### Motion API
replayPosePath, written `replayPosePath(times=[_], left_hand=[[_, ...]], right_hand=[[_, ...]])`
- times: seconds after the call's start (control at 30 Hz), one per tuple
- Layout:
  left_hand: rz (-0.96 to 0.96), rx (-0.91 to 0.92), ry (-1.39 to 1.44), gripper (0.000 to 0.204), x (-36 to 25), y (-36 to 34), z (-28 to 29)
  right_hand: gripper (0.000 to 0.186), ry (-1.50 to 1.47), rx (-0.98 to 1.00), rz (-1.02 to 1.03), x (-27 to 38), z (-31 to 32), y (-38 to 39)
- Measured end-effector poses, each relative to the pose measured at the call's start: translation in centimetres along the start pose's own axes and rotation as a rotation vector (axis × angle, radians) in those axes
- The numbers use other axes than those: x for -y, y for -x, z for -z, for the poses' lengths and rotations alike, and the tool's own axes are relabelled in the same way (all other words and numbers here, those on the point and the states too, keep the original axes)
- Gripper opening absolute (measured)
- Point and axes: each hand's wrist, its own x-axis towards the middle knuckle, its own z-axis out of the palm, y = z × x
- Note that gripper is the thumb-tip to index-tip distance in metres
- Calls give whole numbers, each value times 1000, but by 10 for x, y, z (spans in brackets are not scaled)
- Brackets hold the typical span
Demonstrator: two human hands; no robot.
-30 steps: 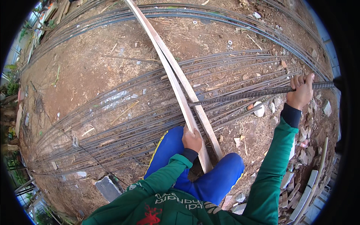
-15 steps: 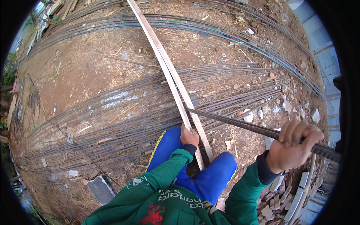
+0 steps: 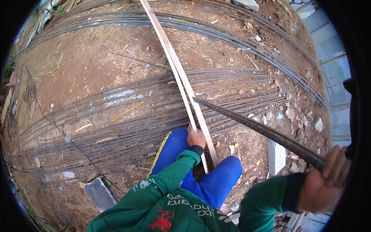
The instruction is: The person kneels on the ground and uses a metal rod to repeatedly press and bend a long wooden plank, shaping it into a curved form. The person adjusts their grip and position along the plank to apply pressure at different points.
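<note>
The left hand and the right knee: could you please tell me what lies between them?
The head view shows the rightmost wooden strip and some ground between the left hand and right knee.

Passage free over soil [image 3: 91, 58] between rod bundles [image 3: 162, 124], left of wooden strips [image 3: 165, 43]; to their right, slanting ribbed bar [image 3: 263, 130] obstructs.

The right of the hands [image 3: 325, 181] blurs, hiding part of the bar [image 3: 270, 136]; the top edge crops a wooden strip [image 3: 165, 40].

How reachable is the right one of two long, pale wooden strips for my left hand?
Probably yes: your left hand holds the left strip; the right strip runs close alongside, apparently unobstructed.
</note>
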Motion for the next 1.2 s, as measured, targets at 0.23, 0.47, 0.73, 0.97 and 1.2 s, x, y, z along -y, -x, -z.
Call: replayPosePath(times=[0.23, 0.47, 0.73, 0.97, 1.2], left_hand=[[51, 137, -62, 53, -13, 3, 8], [-68, 161, 9, 54, -9, -3, 10], [-117, 145, -11, 53, -7, -3, 3], [-82, 158, -9, 48, -1, -3, 7], [37, 198, 4, 44, -19, -3, 9]], right_hand=[[40, 31, 9, -167, -142, 16, 96], [43, -11, -55, -248, -196, 59, 30], [46, 72, -177, -382, -234, 73, -22], [43, 18, -144, -374, -241, 73, -20], [41, 16, -286, -487, -282, 98, -51]])
